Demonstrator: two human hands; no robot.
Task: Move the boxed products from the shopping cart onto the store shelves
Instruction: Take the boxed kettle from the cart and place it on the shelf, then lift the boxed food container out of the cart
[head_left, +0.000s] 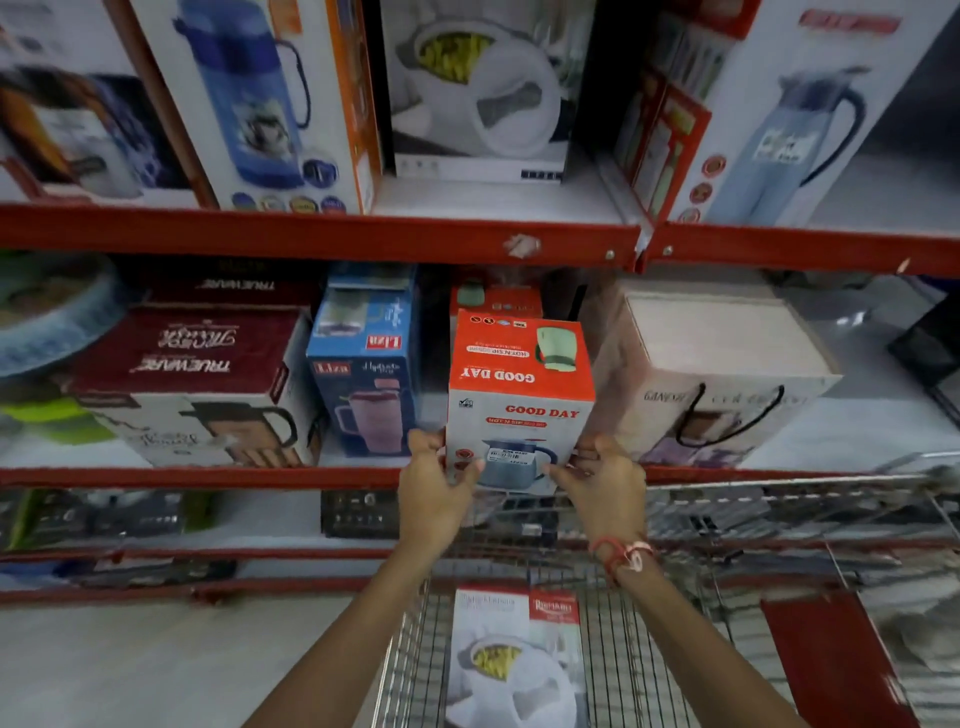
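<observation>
An orange and white "Good Day" box (519, 400) with a kettle picture stands at the front edge of the middle shelf (208, 475). My left hand (434, 488) grips its lower left corner and my right hand (602, 486) grips its lower right corner. A second "Good Day" box (496, 300) sits right behind it. Below my arms, the wire shopping cart (727, 525) holds a white and red casserole box (514, 660) standing upright.
On the middle shelf, a blue "Liza" box (366, 364) stands left of the held box and a pale box with a cord handle (717, 374) right of it. Maroon "Trueware" boxes (192, 364) sit further left. The upper shelf (322, 234) carries flask and casserole boxes.
</observation>
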